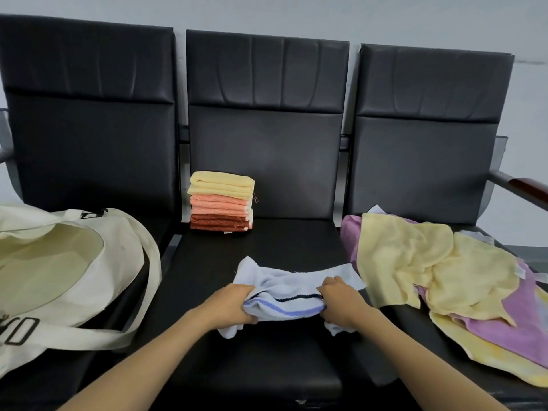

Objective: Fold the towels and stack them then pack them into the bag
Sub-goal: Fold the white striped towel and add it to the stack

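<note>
Gripping the towel [284, 290] near the front edge of the bench [267, 241], at its middle. Left hand [234, 304] clenched on its left end, right hand [338, 301] on its right end. Stretched side to side between both, bunched.

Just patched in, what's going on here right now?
A person is folding towels on a row of black seats. Both hands, left hand and right hand, grip a pale blue striped towel on the middle seat. A stack of folded towels stands at the back of that seat. Unfolded yellow and purple towels lie in a heap on the right seat. The cream bag lies open on the left seat, with no towels visible inside.
</note>
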Demonstrator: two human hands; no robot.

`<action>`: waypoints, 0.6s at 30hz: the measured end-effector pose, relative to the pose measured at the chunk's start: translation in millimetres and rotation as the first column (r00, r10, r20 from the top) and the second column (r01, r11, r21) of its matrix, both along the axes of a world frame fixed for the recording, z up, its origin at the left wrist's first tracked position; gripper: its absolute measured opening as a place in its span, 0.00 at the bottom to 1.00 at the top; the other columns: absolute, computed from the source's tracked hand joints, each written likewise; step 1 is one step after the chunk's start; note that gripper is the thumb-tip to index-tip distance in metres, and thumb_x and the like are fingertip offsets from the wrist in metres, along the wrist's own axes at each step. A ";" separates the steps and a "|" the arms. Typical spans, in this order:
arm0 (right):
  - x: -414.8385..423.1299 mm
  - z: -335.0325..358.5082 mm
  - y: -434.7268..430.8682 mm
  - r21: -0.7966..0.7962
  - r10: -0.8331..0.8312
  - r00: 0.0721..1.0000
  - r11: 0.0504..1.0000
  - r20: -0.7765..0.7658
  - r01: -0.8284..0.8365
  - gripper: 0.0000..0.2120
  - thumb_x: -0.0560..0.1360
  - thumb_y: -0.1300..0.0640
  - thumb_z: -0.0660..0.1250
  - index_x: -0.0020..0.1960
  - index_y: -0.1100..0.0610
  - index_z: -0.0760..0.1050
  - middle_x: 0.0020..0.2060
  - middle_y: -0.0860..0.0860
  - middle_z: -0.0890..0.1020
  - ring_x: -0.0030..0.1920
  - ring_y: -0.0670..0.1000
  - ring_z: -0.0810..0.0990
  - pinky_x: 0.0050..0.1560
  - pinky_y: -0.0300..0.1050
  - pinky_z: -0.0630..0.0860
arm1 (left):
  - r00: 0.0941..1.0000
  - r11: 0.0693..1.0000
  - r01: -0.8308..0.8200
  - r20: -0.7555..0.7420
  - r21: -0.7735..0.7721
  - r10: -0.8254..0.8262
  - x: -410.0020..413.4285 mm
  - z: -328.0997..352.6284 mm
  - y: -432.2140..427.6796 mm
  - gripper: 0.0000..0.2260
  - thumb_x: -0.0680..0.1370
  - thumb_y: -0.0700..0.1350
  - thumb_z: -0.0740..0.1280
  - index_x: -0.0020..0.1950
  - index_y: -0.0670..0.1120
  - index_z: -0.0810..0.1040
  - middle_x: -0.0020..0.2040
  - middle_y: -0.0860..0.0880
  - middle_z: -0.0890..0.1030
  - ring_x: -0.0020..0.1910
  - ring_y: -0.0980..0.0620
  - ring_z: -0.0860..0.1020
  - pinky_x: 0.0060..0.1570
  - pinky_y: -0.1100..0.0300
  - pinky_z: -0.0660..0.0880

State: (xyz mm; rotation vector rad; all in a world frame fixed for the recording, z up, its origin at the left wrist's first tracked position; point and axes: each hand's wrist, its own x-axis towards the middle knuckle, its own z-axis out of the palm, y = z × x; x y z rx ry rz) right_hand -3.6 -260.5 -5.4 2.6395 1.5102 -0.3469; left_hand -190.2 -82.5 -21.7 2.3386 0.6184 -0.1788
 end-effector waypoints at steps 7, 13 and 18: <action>31.2 50.5 12.4 0.219 -0.008 0.925 0.971 -0.379 0.098 0.19 0.67 0.47 0.72 0.57 0.47 0.76 0.50 0.45 0.83 0.52 0.48 0.81 0.55 0.45 0.76 | 0.994 1.000 -0.028 0.102 0.007 0.028 13.5 46.9 36.4 0.14 0.68 0.47 0.74 0.52 0.48 0.77 0.46 0.50 0.83 0.46 0.53 0.82 0.49 0.58 0.78; 51.7 116.1 55.3 -0.051 -0.081 0.995 0.996 -0.052 0.079 0.22 0.66 0.53 0.75 0.56 0.55 0.74 0.52 0.51 0.80 0.50 0.53 0.80 0.46 0.45 0.76 | 0.997 0.993 0.079 0.003 0.091 -0.079 47.4 109.8 91.5 0.18 0.66 0.46 0.75 0.55 0.47 0.78 0.49 0.48 0.83 0.49 0.48 0.80 0.50 0.55 0.78; 62.4 134.4 90.8 0.413 -0.178 0.927 0.910 0.329 0.028 0.13 0.73 0.66 0.59 0.55 0.57 0.66 0.52 0.56 0.77 0.48 0.59 0.76 0.46 0.49 0.66 | 0.927 0.751 -0.277 0.373 0.600 0.045 75.4 131.3 108.6 0.08 0.75 0.43 0.66 0.52 0.45 0.74 0.48 0.48 0.75 0.46 0.45 0.75 0.41 0.52 0.70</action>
